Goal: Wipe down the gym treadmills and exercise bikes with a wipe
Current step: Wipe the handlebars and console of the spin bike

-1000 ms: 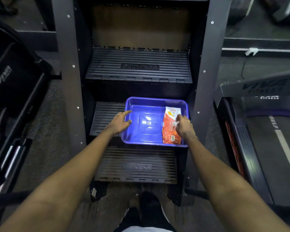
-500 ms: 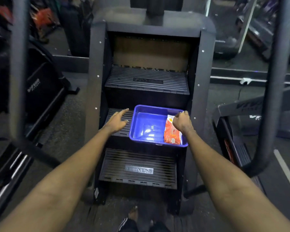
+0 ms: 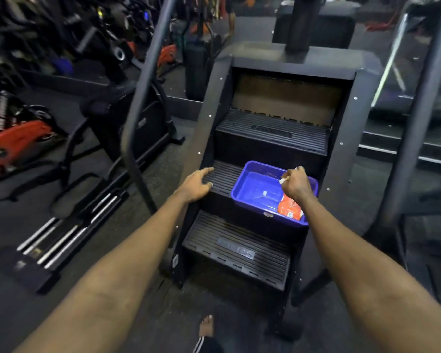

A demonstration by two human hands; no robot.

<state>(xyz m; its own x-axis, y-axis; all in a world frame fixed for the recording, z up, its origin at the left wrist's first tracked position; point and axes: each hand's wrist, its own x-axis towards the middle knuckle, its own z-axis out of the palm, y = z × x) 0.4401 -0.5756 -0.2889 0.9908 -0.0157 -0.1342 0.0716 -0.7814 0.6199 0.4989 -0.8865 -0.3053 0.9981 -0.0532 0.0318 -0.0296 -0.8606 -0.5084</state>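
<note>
White wipe (image 3: 283, 180): a small piece shows, pinched in the curled fingers of the right hand (image 3: 296, 186) above the blue tray (image 3: 255, 192). Orange wipes packet (image 3: 289, 209): lying in the tray's near right corner, partly hidden by the right wrist. The tray sits on the right side of the stair machine's middle step (image 3: 222, 178). Left hand (image 3: 197, 183): fingers extended, holding nothing, over the step's left end; contact cannot be confirmed. Red exercise bike (image 3: 15, 141): far left, well apart.

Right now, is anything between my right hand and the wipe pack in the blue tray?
Nothing visible does. Your right hand is directly above the wipe pack in the blue tray, pinching a white wipe.
</note>
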